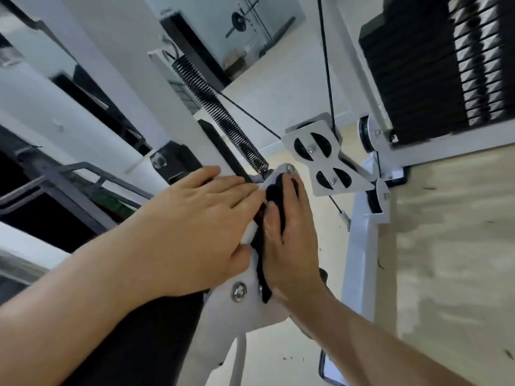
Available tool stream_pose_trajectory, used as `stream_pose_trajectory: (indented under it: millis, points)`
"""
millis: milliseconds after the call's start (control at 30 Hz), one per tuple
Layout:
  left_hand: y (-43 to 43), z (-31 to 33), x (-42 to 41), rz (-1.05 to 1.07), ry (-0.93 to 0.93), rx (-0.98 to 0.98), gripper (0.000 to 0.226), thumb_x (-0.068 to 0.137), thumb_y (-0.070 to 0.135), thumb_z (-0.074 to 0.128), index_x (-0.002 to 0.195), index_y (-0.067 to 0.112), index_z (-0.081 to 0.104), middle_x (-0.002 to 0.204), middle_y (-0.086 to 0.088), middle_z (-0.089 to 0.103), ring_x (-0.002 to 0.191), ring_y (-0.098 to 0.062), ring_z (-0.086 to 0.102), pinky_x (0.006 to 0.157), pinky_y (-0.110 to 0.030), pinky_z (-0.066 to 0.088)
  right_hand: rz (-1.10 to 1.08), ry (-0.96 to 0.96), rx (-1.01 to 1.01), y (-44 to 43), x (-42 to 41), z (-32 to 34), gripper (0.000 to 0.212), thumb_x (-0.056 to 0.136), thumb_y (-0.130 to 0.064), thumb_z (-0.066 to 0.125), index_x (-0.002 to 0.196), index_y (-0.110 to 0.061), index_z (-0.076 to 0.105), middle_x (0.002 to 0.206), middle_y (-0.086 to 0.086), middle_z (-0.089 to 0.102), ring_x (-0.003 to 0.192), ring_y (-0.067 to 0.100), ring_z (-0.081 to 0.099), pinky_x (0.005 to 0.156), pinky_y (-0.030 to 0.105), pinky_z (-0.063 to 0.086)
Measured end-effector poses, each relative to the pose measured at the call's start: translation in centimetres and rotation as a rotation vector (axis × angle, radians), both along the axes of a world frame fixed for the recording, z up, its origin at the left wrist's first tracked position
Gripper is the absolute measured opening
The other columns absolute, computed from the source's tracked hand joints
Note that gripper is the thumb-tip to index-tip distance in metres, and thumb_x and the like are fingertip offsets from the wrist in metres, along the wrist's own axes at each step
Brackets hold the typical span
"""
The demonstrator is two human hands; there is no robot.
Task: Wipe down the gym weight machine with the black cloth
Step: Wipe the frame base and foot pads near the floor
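The white weight machine fills the view, and a white bracket plate (pixel 248 307) with a bolt lies at its centre. My right hand (pixel 289 246) presses the black cloth (pixel 276 190) flat against that plate, fingers straight and pointing up toward a bolt near the spring's end. Cloth shows between and below the fingers. My left hand (pixel 206 229) rests flat on the plate's left side, fingers straight, its fingertips touching the cloth's edge.
A black coil spring (pixel 220 112) runs up left from the plate. A white pulley bracket (pixel 326 160) with black cables sits just right. The black weight stack (pixel 429 65) stands upper right. A white base beam (pixel 359 260) crosses the pale wood floor (pixel 446 246).
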State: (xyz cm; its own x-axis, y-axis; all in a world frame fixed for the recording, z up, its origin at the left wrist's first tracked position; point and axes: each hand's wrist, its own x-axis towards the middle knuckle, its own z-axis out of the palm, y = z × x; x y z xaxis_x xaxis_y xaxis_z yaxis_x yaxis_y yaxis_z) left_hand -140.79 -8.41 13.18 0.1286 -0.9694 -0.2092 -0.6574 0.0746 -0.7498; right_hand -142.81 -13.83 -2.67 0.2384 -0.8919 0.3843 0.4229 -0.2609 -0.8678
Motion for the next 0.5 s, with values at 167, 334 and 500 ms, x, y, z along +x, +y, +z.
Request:
stream_pose_trajectory:
  millis: [167, 334, 500]
  points:
    - [-0.4, 0.2, 0.2, -0.065, -0.074, 0.029, 0.072, 0.079, 0.047, 0.036, 0.138, 0.010, 0.052, 0.142, -0.007, 0.052, 0.132, -0.024, 0.048, 0.115, -0.043, 0.030, -0.052, -0.055, 0.210, -4.4, 1.9, -0.5, 0.040, 0.100, -0.031, 0.042, 0.136, -0.015, 0.049, 0.129, 0.001, 0.046, 0.116, 0.007, 0.044, 0.098, 0.012, 0.036]
    - [-0.6, -0.2, 0.4, -0.054, -0.071, 0.018, 0.072, 0.079, 0.047, 0.033, 0.140, 0.012, 0.050, 0.145, -0.006, 0.049, 0.134, -0.020, 0.046, 0.111, -0.044, 0.029, 0.020, -0.149, 0.386, -4.1, 2.6, -1.4, 0.029, 0.100, -0.033, 0.039, 0.119, -0.025, 0.059, 0.116, -0.009, 0.063, 0.107, 0.008, 0.057, 0.096, 0.035, 0.045]
    - [-0.9, -0.4, 0.5, -0.073, -0.036, 0.012, 0.065, 0.086, 0.043, 0.031, 0.139, 0.011, 0.050, 0.145, -0.005, 0.050, 0.135, -0.019, 0.045, 0.114, -0.036, 0.023, -0.016, -0.102, 0.033, 5.3, -1.5, -2.3, 0.044, 0.098, -0.033, 0.038, 0.142, -0.032, 0.042, 0.154, -0.011, 0.035, 0.144, 0.004, 0.026, 0.115, 0.023, 0.025]
